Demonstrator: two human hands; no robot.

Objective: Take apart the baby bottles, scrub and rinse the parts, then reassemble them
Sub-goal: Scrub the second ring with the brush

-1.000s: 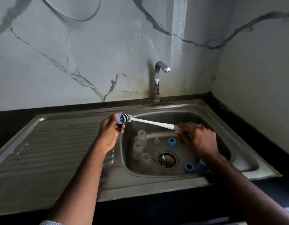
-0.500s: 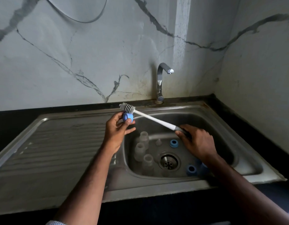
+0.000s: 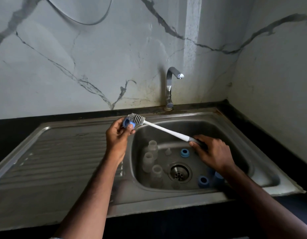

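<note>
Frame centre: your left hand (image 3: 117, 135) pinches blue ring (image 3: 129, 123) (light, stiff, likely slippery); hold outer rim. Right hand (image 3: 213, 152) grips brush (image 3: 163, 129) handle.

We see a dim, greyish scene; soft light falls on the wall (image 3: 97, 57) from the upper right. The basin (image 3: 252, 169) below the grips lies in shadow, edges bend.

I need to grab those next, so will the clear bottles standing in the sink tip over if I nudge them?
Probably. The clear bottles stand upright, tall and narrow, likely light plastic, so a nudge may topple them. The steel sink looks smooth, so they might slide.
</note>
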